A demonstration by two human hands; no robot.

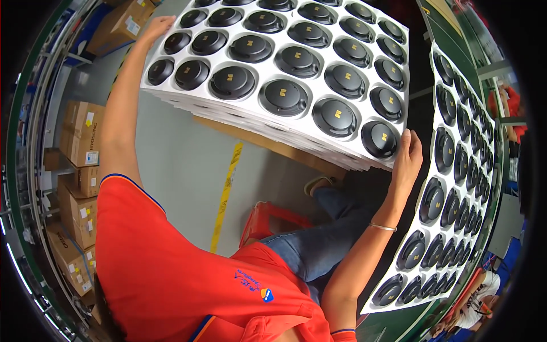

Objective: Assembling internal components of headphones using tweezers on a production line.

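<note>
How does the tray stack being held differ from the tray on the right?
The held stack is many white trays deep, gripped at opposite edges by the left hand and right hand. The right tray shows one layer, untouched, lying on a green surface. Both are white with rows of round black caps.

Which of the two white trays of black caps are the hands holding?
The stacked tray at upper left: left hand grips its far corner, right hand its near corner. The other tray lies untouched on the right.
</note>
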